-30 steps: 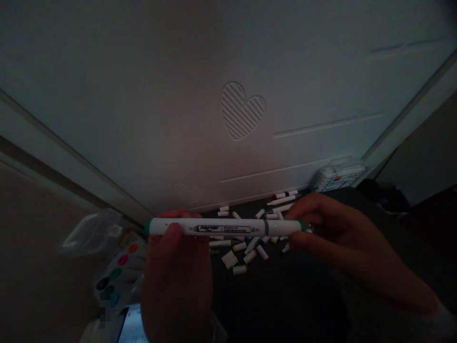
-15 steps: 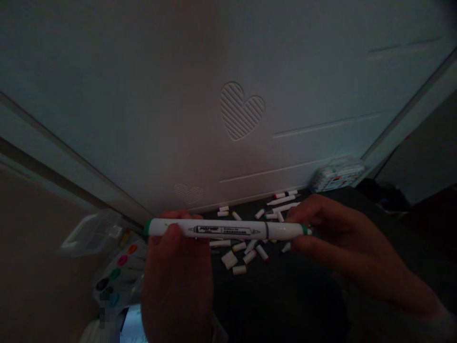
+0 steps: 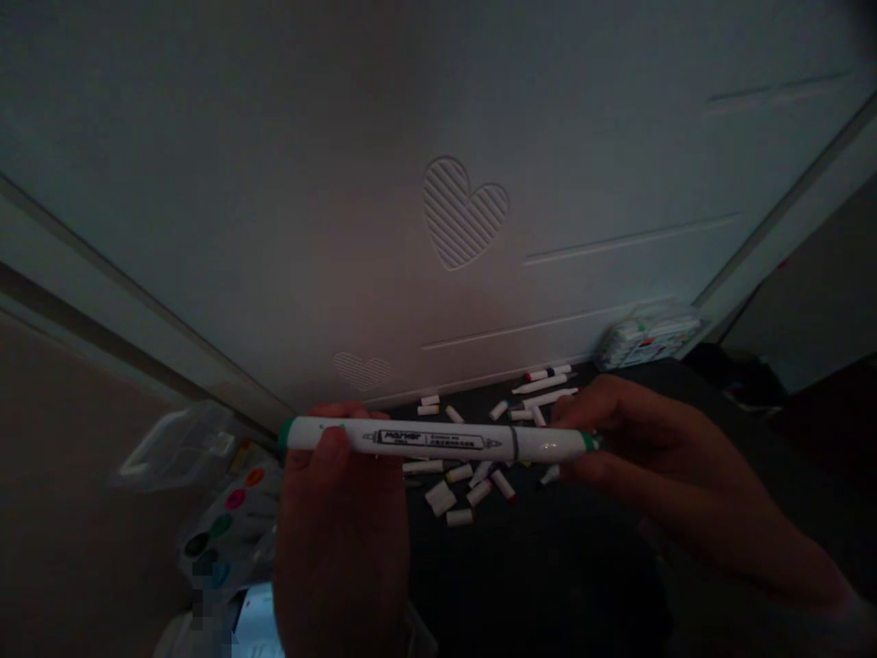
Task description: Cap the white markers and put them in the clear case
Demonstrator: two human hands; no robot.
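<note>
A white marker (image 3: 438, 439) with green ends and a dark printed label lies nearly level across the middle of the view. My left hand (image 3: 343, 512) is closed around its left part from below, thumb on the barrel. At the other end, the thumb and forefinger of my right hand (image 3: 658, 475) pinch close to the green tip; part of their contact is hidden behind the barrel. Beyond and below the held pen, loose caps (image 3: 480, 493) and uncapped white markers (image 3: 541, 384) are scattered over a dark surface.
Behind stands a pale panel (image 3: 466, 215) with carved hearts. A clear-wrapped pack (image 3: 648, 336) leans there at the right. Left are a clear plastic lid (image 3: 171, 448), a tray with coloured paint spots (image 3: 229, 503) and a lit screen (image 3: 257, 626). The light is dim.
The marker's right end has dipped very slightly, and the barrel has rolled a little, its label shifting slightly. Both hands remain almost in the same place.
</note>
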